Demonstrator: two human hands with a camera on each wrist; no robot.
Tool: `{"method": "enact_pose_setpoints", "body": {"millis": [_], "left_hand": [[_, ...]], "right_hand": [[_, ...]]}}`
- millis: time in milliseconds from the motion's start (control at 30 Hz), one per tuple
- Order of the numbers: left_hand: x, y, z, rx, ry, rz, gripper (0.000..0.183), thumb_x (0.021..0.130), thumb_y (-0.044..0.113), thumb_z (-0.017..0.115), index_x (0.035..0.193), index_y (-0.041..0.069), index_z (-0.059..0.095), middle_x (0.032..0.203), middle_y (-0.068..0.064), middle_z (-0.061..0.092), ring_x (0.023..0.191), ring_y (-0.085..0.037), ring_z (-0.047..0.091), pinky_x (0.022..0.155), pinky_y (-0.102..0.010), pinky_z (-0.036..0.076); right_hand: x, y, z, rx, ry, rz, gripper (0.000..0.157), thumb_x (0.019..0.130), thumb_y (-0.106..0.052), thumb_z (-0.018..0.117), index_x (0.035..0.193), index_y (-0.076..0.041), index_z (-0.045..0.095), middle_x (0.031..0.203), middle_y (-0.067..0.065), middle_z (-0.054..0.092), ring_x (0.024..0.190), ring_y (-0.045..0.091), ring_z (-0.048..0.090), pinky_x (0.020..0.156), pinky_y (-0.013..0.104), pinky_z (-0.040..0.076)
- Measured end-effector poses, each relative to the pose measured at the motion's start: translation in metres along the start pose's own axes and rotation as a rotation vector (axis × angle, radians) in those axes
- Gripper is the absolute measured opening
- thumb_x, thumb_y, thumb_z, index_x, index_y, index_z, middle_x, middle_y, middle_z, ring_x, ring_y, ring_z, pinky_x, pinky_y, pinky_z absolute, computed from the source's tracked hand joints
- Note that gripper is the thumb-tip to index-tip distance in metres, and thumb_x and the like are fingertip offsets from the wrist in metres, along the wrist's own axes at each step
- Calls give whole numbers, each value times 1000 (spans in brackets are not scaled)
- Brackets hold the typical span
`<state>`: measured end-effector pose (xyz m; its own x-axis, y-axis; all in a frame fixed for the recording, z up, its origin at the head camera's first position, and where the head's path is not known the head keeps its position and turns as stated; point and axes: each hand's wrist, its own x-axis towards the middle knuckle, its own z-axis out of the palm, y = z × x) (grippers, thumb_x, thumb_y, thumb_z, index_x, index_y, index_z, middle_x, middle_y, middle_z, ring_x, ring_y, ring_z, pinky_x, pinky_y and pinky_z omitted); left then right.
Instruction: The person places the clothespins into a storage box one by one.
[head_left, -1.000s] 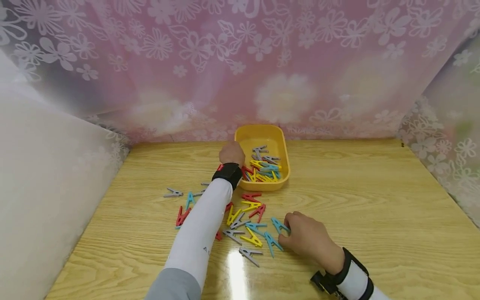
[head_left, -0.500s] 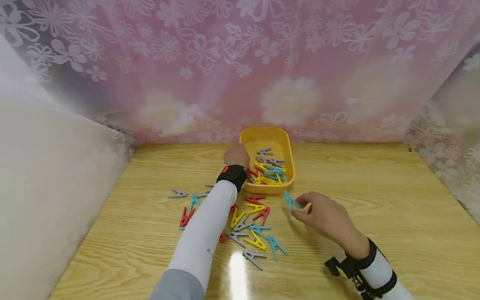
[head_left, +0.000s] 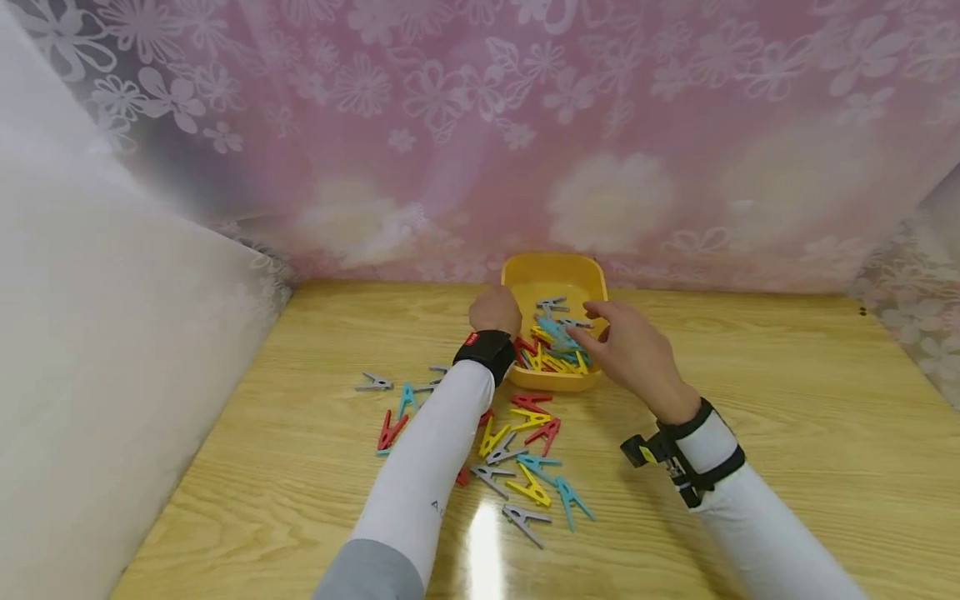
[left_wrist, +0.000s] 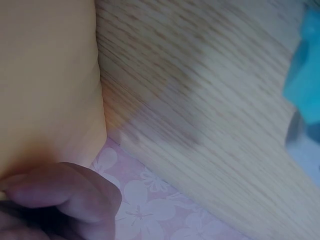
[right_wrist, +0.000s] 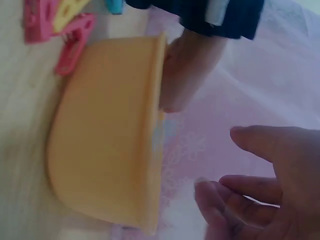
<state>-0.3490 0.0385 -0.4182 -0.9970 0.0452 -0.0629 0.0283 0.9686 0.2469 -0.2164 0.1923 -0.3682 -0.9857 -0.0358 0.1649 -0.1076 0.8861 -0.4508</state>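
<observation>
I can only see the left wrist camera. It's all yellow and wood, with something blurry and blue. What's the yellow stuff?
Observer: That's a tray. The left hand grips its left rim.
Operator: What's inside it?
Observer: A heap of pegs in grey, yellow, red and blue, in the near half.
Operator: Where's the other hand?
Observer: The right hand hovers over the tray's right side. The right wrist view shows its fingers loose and holding nothing.
Operator: Are any outside the tray?
Observer: Yes, loose pegs lie on the table in front of the tray.
</observation>
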Motion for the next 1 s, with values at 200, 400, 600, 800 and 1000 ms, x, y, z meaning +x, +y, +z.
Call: {"method": "enact_pose_setpoints", "body": {"millis": [200, 400, 600, 800, 1000], "left_hand": [[-1, 5, -3, -3, -2, 22, 23, 98, 24, 54, 99, 11, 72, 83, -4, 67, 68, -17, 64, 51, -29, 46], [0, 3, -5, -8, -28, 19, 22, 98, 22, 53, 97, 10, 72, 80, -5, 66, 65, -16, 62, 48, -29, 42], [0, 1, -2, 1, -23, 29, 23, 98, 22, 52, 97, 10, 72, 75, -4, 64, 62, -16, 61, 44, -28, 36], [-1, 1, -3, 2, -14, 24, 23, 98, 21, 52, 99, 9, 71, 80, -5, 66, 67, -17, 63, 50, -29, 46], [-4, 2, -5, -6, -20, 20, 23, 97, 22, 54, 100, 8, 71, 86, -7, 68, 73, -19, 65, 58, -33, 52]], "right_hand": [[-14, 6, 2, 37, -10, 12, 43, 94, -35, 59, 124, -4, 61, 110, 14, 61, 76, 21, 57, 54, 33, 46], [-37, 11, 6, 73, -32, 16, 36, 93, -31, 61, 116, -4, 64, 101, 9, 63, 73, 19, 54, 54, 31, 43], [-62, 10, 12, 94, -111, 36, 33, 90, -34, 66, 107, -5, 66, 94, 5, 62, 73, 16, 55, 56, 30, 44], [-80, 8, 13, 105, -183, 73, 36, 88, -38, 67, 106, -7, 65, 92, 2, 60, 70, 14, 53, 54, 29, 44], [-99, 6, 15, 98, -200, 91, 34, 87, -39, 68, 103, -9, 65, 86, -3, 57, 64, 10, 50, 52, 29, 42]]}}
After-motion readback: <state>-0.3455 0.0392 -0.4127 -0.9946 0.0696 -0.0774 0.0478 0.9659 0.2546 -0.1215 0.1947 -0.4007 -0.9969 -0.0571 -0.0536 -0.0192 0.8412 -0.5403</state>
